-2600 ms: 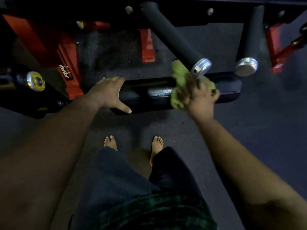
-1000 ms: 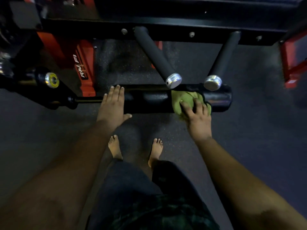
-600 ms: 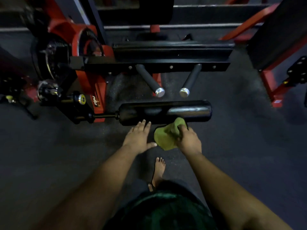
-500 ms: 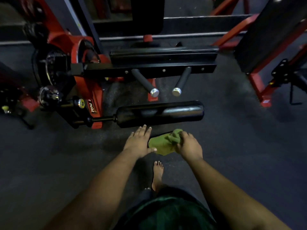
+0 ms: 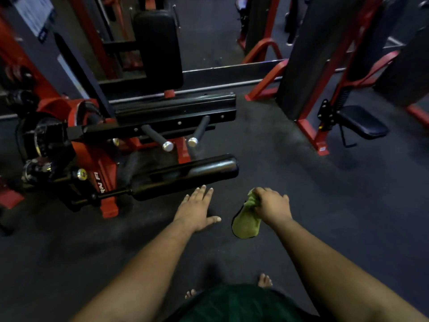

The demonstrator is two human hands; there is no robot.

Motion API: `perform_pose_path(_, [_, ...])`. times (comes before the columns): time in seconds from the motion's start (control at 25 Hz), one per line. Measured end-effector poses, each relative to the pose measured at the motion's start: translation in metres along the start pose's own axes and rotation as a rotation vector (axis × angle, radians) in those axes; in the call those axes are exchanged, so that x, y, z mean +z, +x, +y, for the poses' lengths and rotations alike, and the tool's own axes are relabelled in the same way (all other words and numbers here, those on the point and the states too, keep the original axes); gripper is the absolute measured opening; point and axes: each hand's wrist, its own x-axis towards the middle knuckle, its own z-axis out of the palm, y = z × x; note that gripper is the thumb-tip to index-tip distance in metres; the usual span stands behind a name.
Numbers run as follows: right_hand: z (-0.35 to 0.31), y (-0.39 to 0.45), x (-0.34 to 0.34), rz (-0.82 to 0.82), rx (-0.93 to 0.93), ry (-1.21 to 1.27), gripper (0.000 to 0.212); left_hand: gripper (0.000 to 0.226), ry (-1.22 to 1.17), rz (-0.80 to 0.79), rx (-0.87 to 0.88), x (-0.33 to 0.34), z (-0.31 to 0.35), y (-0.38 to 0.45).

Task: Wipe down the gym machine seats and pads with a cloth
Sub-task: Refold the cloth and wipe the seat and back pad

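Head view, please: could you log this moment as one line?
right hand: grips green cloth | left hand: open, near roller pad | cloth off pad

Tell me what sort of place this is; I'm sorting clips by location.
Most likely a gym: a red-framed machine with a black roller pad, an upright back pad, and another machine's small seat on dark flooring.

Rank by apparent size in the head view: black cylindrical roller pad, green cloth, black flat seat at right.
1. Black cylindrical roller pad, clearly largest.
2. Black flat seat.
3. Green cloth, though it is bunched and nearer the camera, so 2 and 3 are unsure.

Head-worn view, forward and downward
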Motion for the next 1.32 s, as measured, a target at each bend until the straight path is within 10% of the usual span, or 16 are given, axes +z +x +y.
perform_pose_path(0.44, [0.186,0.075,-0.114,0.091,-0.049,0.183,0.043,0.104,-0.004,0.118,-0.03,-0.053,0.192,0.119])
perform_pose_path(0.88, [0.242,0.243,-0.19,-0.065,0.213,1.434,0.015,0.08,-0.624,0.154,0.06,-0.109,0.301,0.294])
perform_pose_path(1.32, [0.264,0.416,-0.254,-0.092,0.1,1.426,0.016,0.006,-1.118,0.47,-0.095,-0.196,0.292,0.473])
